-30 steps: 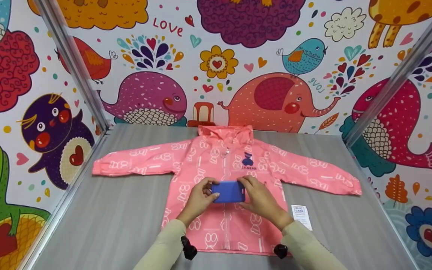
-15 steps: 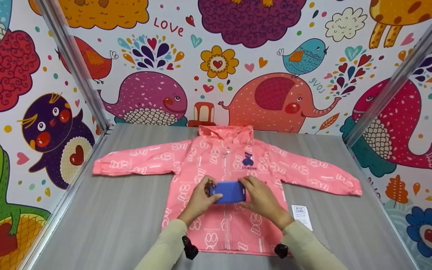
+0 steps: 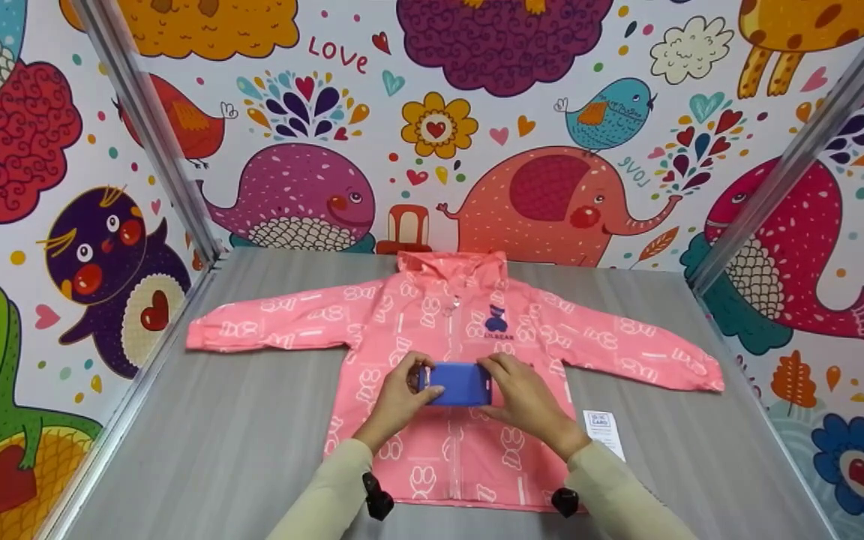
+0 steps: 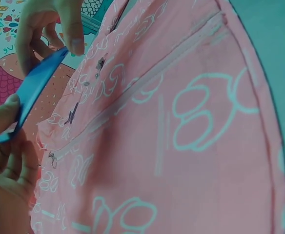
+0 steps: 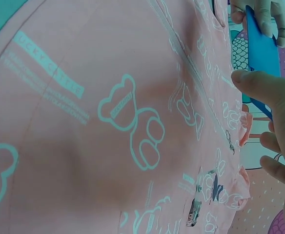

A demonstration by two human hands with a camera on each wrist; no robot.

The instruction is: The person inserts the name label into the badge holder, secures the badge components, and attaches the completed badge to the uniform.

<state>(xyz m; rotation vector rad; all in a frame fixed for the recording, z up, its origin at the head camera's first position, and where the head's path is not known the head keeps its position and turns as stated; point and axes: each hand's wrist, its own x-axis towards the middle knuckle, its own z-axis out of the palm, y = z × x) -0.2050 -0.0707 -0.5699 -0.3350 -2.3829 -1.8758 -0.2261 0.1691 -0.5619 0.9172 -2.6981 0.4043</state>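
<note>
A flat blue phone (image 3: 460, 384) is held sideways above the middle of a pink jacket (image 3: 417, 322). My left hand (image 3: 402, 390) pinches its left end, with the thumb on the near face. On the opposite end, my right hand (image 3: 520, 394) grips the phone between thumb and fingers. In the left wrist view the phone (image 4: 37, 87) appears as a thin slanted slab, apart from the cloth. From the right wrist, the phone (image 5: 263, 53) shows between both hands. Printed white bears cover the jacket, which lies front up, zipped, with sleeves spread.
A small white printed card (image 3: 604, 435) lies right of the jacket on the grey table (image 3: 252, 420). Walls with cartoon animals (image 3: 432, 127) and metal corner posts (image 3: 154, 135) enclose the table at the back and sides.
My left fingers and thumb have shifted slightly on the phone's left end. The phone stays nearly in place above the jacket, and the jacket and card have not moved.
</note>
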